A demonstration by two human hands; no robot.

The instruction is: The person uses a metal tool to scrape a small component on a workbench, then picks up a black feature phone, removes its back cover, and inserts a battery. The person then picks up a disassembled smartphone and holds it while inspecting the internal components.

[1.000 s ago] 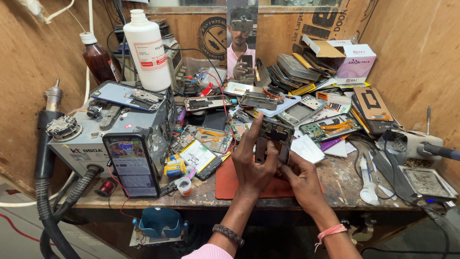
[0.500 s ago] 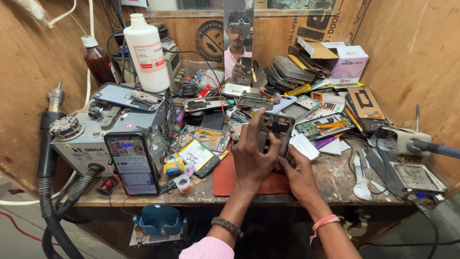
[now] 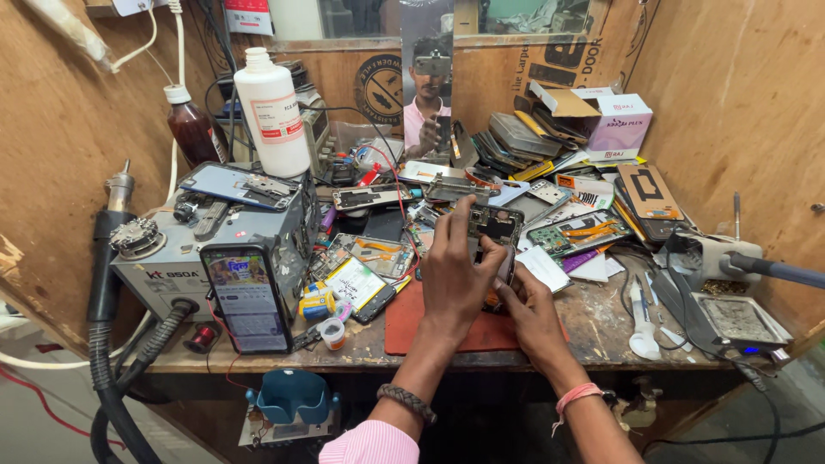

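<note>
My left hand (image 3: 454, 277) was wrapped around the opened phone (image 3: 491, 225), fingers curled over its top edge, holding it upright just above the red mat (image 3: 411, 322). My right hand (image 3: 526, 311) pinched the phone's lower right side from below, thumb pressed against the frame. So both hands were grasping it, right over the front edge of the workbench (image 3: 601, 339).

Room to move was tight. Left of my left hand, a lit phone (image 3: 247, 296) leaned against the grey hot-air station (image 3: 185, 258), with a small yellow tape roll (image 3: 318, 305) just beside the mat. Right of my right hand, only a bare strip of bench ran before the white tweezers (image 3: 643, 322) and the soldering stand (image 3: 730, 314). Beyond my fingers, boards and phone parts crowded everything.

Further back on the left stood a tall white bottle (image 3: 272, 112) with a pale label, a brown bottle (image 3: 193, 129) beside it. Back right, an open white-and-purple carton (image 3: 614, 120) sat near the plywood wall.
</note>
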